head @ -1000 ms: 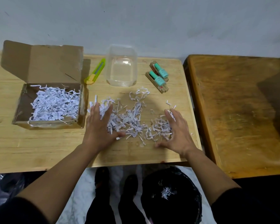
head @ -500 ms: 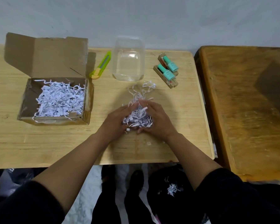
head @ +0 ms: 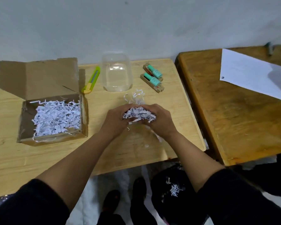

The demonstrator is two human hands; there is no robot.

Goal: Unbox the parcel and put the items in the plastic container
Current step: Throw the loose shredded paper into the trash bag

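Observation:
My left hand (head: pixel 114 121) and my right hand (head: pixel 161 122) are cupped together around a bunch of shredded paper (head: pixel 137 113) at the middle of the light wooden table (head: pixel 152 148). A few loose shreds (head: pixel 135 97) lie just beyond the hands. The open cardboard parcel (head: pixel 24 127) stands at the left, still filled with shredded paper (head: pixel 57 118). An empty clear plastic container (head: pixel 116 77) sits at the back centre. To its right lie two teal-capped bottles in brown card packaging (head: pixel 152 78).
A yellow-green utility knife (head: pixel 91 80) lies between parcel and container. A darker wooden table (head: pixel 234 114) adjoins on the right with a white sheet (head: pixel 250 73) on it. Below the table edge stands a black bin bag (head: pixel 173 190) holding some shreds.
Both hands swept inward from apart, gathering the scattered shreds into one bunch, and now hold it slightly lifted. The view shifted, showing the white sheet at right.

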